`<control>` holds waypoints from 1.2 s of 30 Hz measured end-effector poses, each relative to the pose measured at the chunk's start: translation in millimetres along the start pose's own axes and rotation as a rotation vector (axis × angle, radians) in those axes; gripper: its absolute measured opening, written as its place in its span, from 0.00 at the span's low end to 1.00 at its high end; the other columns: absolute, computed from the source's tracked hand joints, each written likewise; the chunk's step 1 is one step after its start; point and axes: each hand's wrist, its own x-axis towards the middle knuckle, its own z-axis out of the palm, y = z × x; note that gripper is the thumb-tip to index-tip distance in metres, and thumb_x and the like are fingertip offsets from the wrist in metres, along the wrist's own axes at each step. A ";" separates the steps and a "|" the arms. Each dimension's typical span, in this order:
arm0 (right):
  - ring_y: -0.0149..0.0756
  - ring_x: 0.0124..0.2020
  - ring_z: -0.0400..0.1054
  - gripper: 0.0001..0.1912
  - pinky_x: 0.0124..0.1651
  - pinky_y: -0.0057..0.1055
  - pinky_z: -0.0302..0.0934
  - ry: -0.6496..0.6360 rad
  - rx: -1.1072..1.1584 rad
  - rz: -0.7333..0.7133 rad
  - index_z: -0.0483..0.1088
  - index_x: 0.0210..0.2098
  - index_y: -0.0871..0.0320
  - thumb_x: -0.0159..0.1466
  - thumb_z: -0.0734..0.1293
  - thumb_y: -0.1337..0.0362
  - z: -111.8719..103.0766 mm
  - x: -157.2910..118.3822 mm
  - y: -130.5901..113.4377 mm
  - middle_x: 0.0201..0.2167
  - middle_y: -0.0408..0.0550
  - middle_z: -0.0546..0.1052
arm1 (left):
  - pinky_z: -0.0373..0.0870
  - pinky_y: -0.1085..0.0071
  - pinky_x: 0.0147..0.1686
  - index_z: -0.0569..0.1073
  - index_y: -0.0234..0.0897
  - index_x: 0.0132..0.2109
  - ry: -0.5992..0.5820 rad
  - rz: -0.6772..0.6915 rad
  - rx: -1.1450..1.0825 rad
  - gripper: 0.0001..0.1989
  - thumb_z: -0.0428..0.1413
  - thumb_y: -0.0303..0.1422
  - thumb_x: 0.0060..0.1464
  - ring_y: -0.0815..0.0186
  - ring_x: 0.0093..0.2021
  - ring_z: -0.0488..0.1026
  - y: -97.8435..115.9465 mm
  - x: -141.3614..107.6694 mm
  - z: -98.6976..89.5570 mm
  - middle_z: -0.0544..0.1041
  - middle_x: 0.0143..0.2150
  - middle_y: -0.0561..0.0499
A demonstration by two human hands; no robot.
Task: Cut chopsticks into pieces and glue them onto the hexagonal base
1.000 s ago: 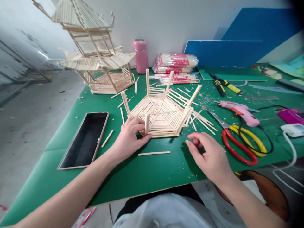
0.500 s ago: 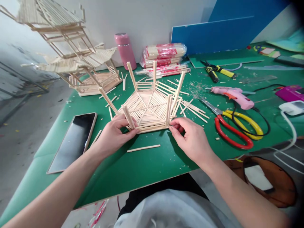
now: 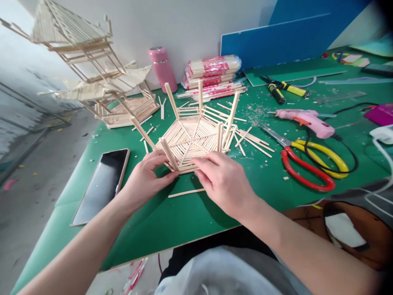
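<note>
Wooden six-sided base (image 3: 192, 139) flat on green table (image 3: 138, 246).
Left hand (image 3: 149, 174) closed round the near-left post (image 3: 169, 154), thumb at its foot; right hand (image 3: 222, 180) at the near edge, thumb and fingers drawn together, too hidden to tell whether gripping a stick or only touching the base. Loose stick (image 3: 186, 193) in front, one end by the right hand. Phone (image 3: 101, 186) to the left, scissors (image 3: 289, 147) and glue gun (image 3: 310, 121) to the right, wrapped sticks (image 3: 211, 67) and flask (image 3: 163, 69) behind, tower (image 3: 86, 91) at back left.
</note>
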 end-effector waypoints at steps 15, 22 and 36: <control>0.37 0.35 0.59 0.09 0.35 0.31 0.54 -0.101 -0.207 -0.105 0.71 0.29 0.58 0.62 0.60 0.68 23.0 26.7 -11.4 0.29 0.47 0.70 | 0.64 0.61 0.44 0.76 0.38 0.34 0.053 0.034 -0.007 0.07 0.53 0.28 0.48 0.60 0.41 0.68 4.0 -4.6 7.3 0.72 0.36 0.48; 0.37 0.33 0.59 0.10 0.34 0.32 0.54 -0.076 -0.206 -0.153 0.72 0.29 0.57 0.62 0.60 0.69 25.5 25.8 -9.1 0.27 0.47 0.69 | 0.64 0.62 0.42 0.76 0.39 0.31 0.058 0.061 0.022 0.08 0.53 0.25 0.48 0.61 0.39 0.67 3.4 -6.2 7.7 0.73 0.36 0.50; 0.37 0.34 0.60 0.09 0.35 0.31 0.55 -0.059 -0.186 -0.154 0.72 0.30 0.58 0.62 0.60 0.69 29.2 24.9 -7.3 0.28 0.47 0.69 | 0.62 0.63 0.42 0.76 0.38 0.31 0.055 0.068 0.032 0.08 0.53 0.25 0.49 0.61 0.39 0.67 2.0 -6.6 8.9 0.72 0.35 0.49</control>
